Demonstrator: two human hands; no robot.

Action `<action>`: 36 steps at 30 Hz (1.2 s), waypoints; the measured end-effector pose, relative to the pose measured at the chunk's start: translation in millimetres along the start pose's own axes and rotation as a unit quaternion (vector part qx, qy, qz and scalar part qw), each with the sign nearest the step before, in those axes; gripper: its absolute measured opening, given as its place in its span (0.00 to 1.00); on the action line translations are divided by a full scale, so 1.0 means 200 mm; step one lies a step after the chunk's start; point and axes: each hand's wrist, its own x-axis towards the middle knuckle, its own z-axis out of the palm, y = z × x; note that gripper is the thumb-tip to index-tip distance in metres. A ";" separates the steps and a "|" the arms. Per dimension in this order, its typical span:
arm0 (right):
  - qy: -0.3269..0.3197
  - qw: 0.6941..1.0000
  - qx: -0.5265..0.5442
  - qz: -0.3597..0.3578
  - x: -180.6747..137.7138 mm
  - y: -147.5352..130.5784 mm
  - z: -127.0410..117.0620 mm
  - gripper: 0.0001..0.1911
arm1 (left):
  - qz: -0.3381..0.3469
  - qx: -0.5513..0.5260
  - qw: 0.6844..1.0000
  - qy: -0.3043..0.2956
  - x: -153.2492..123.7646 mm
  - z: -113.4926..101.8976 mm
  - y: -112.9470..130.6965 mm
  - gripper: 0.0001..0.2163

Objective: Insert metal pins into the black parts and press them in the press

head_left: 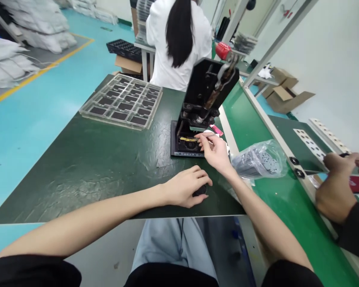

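Note:
My left hand (187, 187) rests on the dark green table (107, 159) near its front edge, fingers curled round a small round black part (200, 190). Just beyond it, my right hand (215, 152) reaches to the base of a black hand press (209, 87) with a red-knobbed lever (223, 51). Its thumb and fingertips are pinched together at the right end of a thin yellow strip (188, 139), low in the press. Whether they grip that strip or some other slim thing, I cannot tell. The palm side of each hand is hidden.
A clear tray (116, 122) of dark flat pieces lies at the back left. Right of my right arm is a plastic bag of grey parts (257, 161); two round black parts (296, 167) sit farther right. A co-worker's hands (338, 179) work at right; another person (179, 36) is ahead.

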 end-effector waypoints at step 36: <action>0.044 0.992 -0.022 0.112 -0.60 -0.07 -0.17 0.10 | -0.101 -0.105 0.989 0.004 0.04 -0.05 -0.08 0.32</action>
